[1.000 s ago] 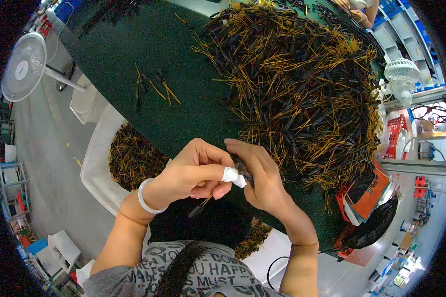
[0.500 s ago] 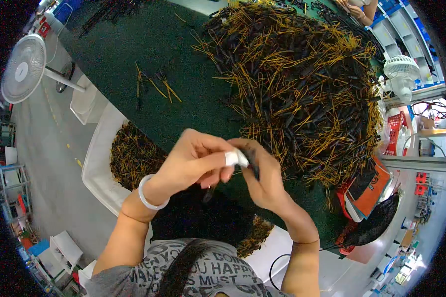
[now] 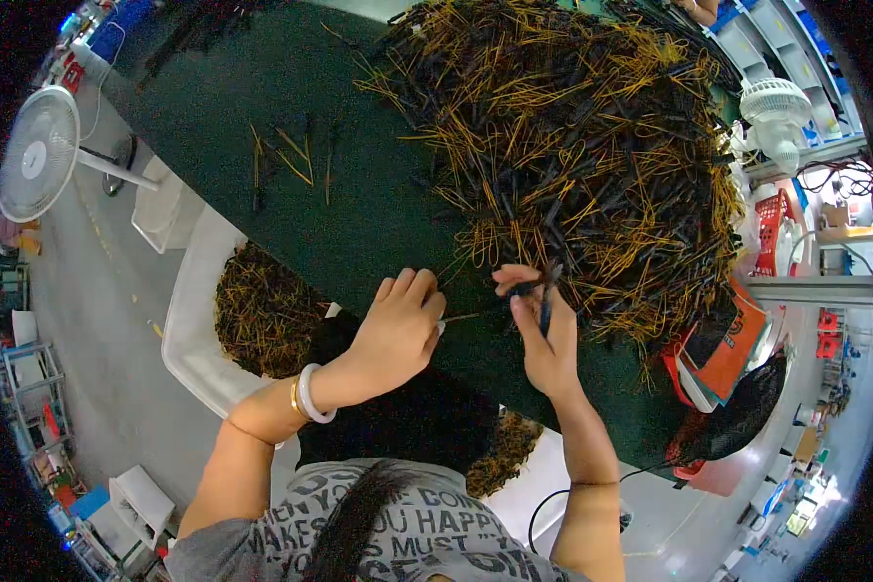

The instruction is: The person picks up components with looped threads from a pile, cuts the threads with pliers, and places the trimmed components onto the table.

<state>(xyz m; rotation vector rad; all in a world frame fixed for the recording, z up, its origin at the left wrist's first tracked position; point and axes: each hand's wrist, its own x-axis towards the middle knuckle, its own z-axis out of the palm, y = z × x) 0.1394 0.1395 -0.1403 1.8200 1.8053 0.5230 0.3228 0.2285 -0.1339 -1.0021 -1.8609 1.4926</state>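
Observation:
My left hand [image 3: 398,328] is closed above the near edge of the green table [image 3: 378,223], its back toward me, with a white wrap on a finger. A thin lead [image 3: 464,316] sticks out from its fingers to the right; the rest of the lead is hidden. Apart from it, my right hand [image 3: 548,344] is curled around a small dark two-armed tool [image 3: 545,312] that looks like nippers. Just beyond the right hand spreads a large pile of black and yellow wire leads [image 3: 582,165].
Several loose leads [image 3: 296,155] lie on the table at left. A white bin [image 3: 189,310] of more leads stands below the table's left edge. White fans [image 3: 37,155] stand at left and right. An orange-covered booklet [image 3: 713,354] lies at right. Part of another person's hand shows top right.
My hands were together and have come apart, the right moving to the right. The left hand has turned its back up. The dark tool and the lead now show more clearly.

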